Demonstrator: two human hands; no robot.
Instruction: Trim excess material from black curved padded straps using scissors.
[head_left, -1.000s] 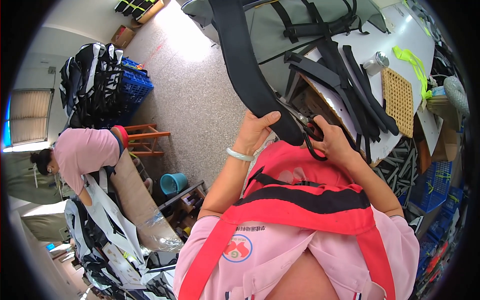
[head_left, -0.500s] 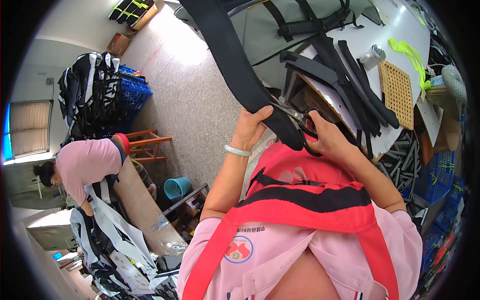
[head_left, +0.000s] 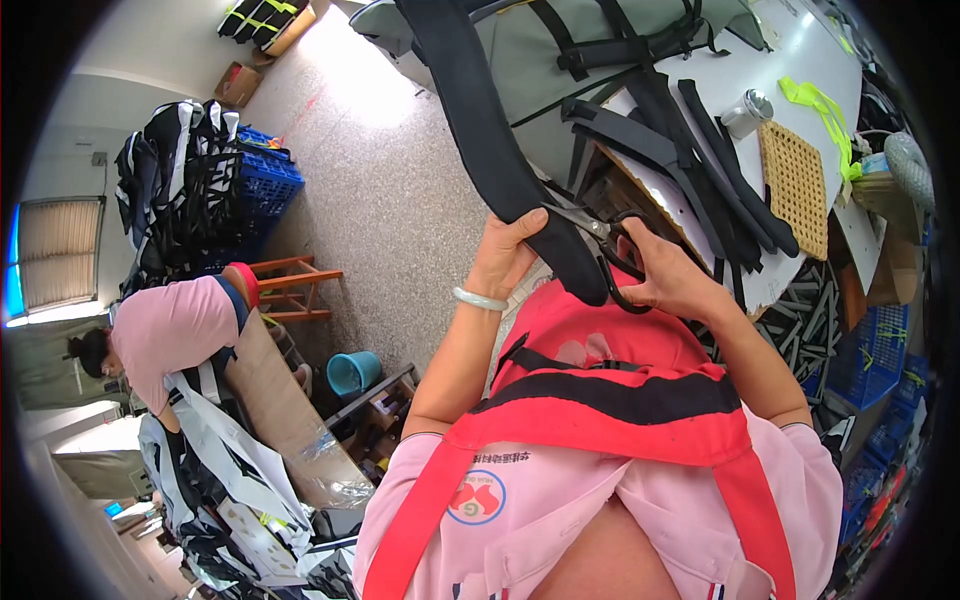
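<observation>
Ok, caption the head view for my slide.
Left hand grips a black strap; right hand holds scissors beside it.

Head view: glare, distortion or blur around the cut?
Head view: washed-out glare on the speckled grey floor, near the top; head view: smaller glint on the glossy white table; head view: corners black, fisheye tilting the upper blue plastic crate at right; head view: black-handled metal scissors, left hand and right hand fairly sharp, no obvious motion blur.
</observation>
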